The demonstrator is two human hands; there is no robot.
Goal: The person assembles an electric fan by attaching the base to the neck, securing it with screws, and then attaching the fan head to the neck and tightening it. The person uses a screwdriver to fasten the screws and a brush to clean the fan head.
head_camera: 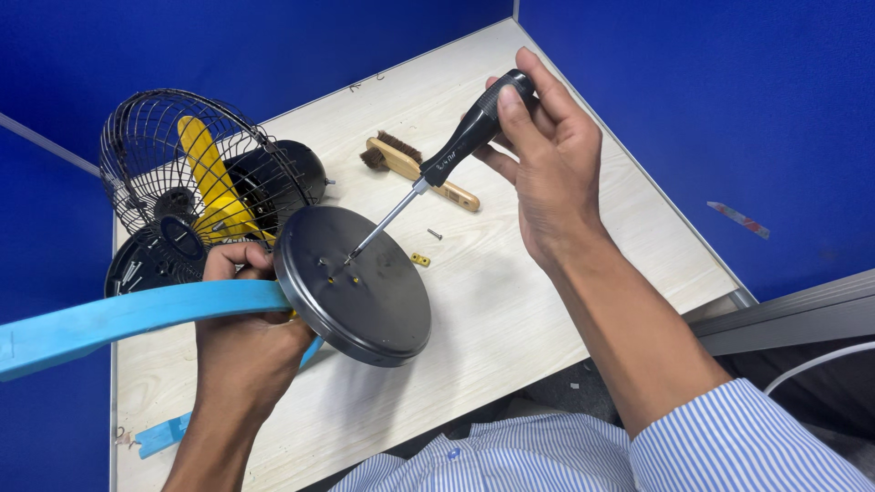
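Two hands busy mid-frame: left hand [241,342] fingers grip the round dark fan base [354,284] tilted above the table [510,301], right hand [547,155] fingers wrap the screwdriver [447,159], whose tip could slip off the screw if that base wobbles.

We see a shirt [583,456] with fine blue and white stripes across the bottom of the frame — one small blue button on its front. Its sleeves sit pushed up, forearms bare; both hands — left [239,351], right [551,159] — wear nothing.
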